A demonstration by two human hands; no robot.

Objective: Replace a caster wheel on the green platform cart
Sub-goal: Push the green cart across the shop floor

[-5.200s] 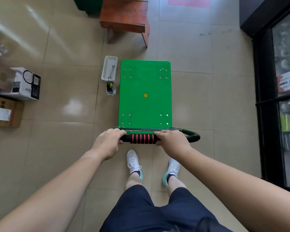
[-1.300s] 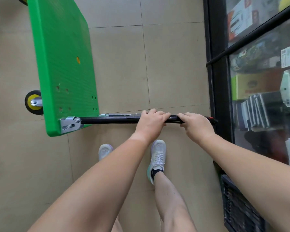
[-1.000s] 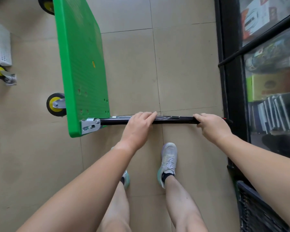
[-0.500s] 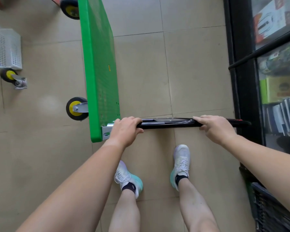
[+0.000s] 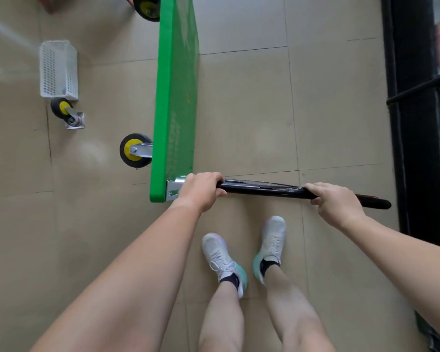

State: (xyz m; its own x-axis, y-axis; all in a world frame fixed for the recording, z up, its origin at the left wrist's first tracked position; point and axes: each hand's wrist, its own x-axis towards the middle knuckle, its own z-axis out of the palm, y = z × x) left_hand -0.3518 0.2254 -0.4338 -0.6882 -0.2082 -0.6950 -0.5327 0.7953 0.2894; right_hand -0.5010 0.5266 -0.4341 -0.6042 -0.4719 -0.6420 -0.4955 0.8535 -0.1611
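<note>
Steeper now, the green cart (image 5: 174, 102) is standing edgewise on the tile floor (image 5: 252, 110); left hand (image 5: 201, 190) and right hand (image 5: 337, 203) are clamping fingers (image 5: 212, 177) round its handle (image 5: 264, 190).

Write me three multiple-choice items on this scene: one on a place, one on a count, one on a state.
1. Where does the loose caster lie? A. on the floor beside the white basket. B. under a shoe. C. in a hand.
2. How many wheels show mounted on the green cart? A. one. B. two. C. four.
3. How does the cart stand? A. flat on its wheels. B. upside down. C. tipped on its side.
Key: 1 A, it rests on the floor next to the basket; 2 B, a near wheel and a far wheel stick out from the underside; 3 C, the cart is edge-on while the left hand and right hand grip the handle.
</note>
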